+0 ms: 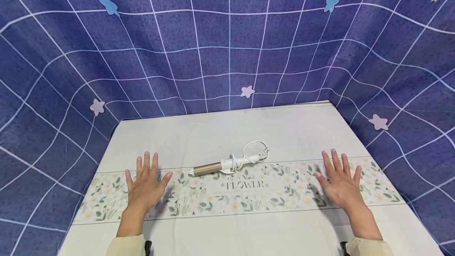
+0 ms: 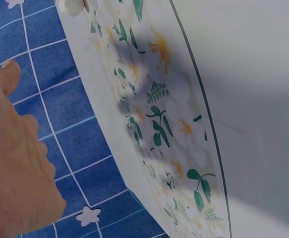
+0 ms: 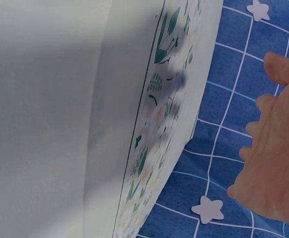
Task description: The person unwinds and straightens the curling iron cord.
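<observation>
A curling iron [image 1: 227, 165] with a gold barrel and a white handle lies on the table in the head view, its white cord wound loosely round the handle. The barrel's tip points left. To its left is my left hand [image 1: 145, 189], fingers straight and spread, holding nothing. My right hand [image 1: 341, 185] is spread the same way on the right side, apart from the iron. Both hands cast shadows on the tablecloth below them. In the left wrist view, a small white piece shows at the top edge, while the left hand [image 2: 20, 163] fills the left side.
The white tablecloth [image 1: 277, 228] has a floral band with the word FLOWER across its middle. Behind and on both sides hangs a blue curtain [image 1: 227, 58] with a grid of lines and star shapes. It meets the table's back and side edges.
</observation>
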### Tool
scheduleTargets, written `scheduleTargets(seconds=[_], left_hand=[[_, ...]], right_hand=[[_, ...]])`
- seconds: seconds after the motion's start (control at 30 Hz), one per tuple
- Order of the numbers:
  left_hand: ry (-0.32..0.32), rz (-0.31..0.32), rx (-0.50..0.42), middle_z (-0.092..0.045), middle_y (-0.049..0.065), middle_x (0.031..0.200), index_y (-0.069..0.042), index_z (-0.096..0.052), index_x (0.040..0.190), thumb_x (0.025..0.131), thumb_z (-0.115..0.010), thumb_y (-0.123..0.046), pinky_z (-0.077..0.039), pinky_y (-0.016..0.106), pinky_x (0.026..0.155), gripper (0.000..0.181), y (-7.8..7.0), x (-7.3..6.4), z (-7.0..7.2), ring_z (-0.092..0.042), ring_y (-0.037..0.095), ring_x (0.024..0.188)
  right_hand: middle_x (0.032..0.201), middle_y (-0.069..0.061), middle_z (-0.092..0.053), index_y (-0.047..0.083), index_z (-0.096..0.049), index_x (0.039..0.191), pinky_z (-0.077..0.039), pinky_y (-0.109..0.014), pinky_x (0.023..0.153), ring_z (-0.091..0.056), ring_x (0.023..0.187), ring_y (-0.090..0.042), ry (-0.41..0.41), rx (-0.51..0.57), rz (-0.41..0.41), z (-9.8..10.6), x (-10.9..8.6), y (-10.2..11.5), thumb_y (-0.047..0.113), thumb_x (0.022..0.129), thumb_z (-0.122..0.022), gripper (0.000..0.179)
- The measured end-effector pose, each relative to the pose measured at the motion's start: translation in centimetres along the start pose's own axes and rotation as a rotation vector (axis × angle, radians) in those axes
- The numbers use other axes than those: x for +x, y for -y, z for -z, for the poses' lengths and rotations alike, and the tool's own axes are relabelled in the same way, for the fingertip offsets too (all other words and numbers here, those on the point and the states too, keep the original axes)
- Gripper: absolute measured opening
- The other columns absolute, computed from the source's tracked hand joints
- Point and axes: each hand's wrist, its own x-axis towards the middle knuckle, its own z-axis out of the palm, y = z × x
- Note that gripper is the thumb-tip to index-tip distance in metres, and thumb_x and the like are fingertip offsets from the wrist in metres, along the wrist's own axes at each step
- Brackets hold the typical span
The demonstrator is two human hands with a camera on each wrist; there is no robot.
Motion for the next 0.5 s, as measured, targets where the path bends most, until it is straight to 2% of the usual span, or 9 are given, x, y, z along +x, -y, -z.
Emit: scheduleTargets(seconds=[0.27,0.5], left_hand=[[0.003,0.004,-0.010,0.017,0.007,0.159,-0.017,0.004,0.155,0.097,-0.034,-0.058,0.028,0.056,0.103,0.080,0.10,0.04,-0.28,0.024,0.028,0.143],[0.015,0.012,-0.026,0.017,0.007,0.159,-0.018,0.005,0.154,0.097,-0.032,-0.060,0.027,0.056,0.103,0.080,-0.21,0.17,-0.41,0.023,0.029,0.143]], right_hand=[[0.161,-0.014,0.004,0.018,-0.002,0.155,0.023,-0.064,0.102,0.020,0.144,-0.032,-0.018,0.011,0.013,0.17,0.37,0.13,0.045,0.102,-0.035,0.068],[0.161,-0.010,0.010,0.018,-0.001,0.155,0.025,-0.062,0.102,0.022,0.143,-0.030,-0.001,0.013,0.021,0.03,0.74,0.58,0.047,0.102,-0.033,0.068]])
